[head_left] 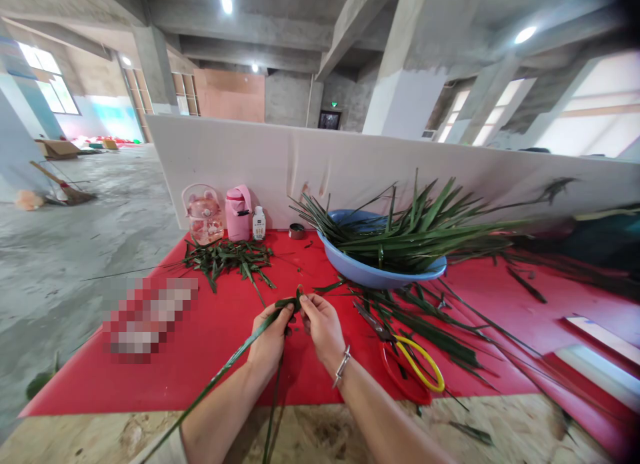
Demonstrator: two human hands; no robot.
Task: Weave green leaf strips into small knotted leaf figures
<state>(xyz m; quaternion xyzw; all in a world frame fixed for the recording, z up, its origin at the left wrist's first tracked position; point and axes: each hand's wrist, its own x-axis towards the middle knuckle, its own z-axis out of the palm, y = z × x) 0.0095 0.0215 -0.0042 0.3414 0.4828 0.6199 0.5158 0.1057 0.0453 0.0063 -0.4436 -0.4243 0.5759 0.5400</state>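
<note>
Long green leaf strips (235, 354) run from between my hands down toward me, one slanting over my left forearm and another hanging below. My left hand (270, 334) is closed on the strips where they fold together. Against that fold my right hand (323, 324) pinches the short leaf end between thumb and fingertips; a bracelet circles its wrist. The fingertips hide part of the folded leaf. Right of my right hand lie scissors (395, 347) with one red and one yellow handle loop, on the red table covering (210, 377).
A blue basin (380, 271) full of long leaves stands at the back right, with loose leaves (435, 331) around it. Leaf scraps (230, 257) lie before a clear bottle (205, 217), a pink bottle (239, 214) and a small white bottle (259, 224). A white panel (240, 151) borders the back.
</note>
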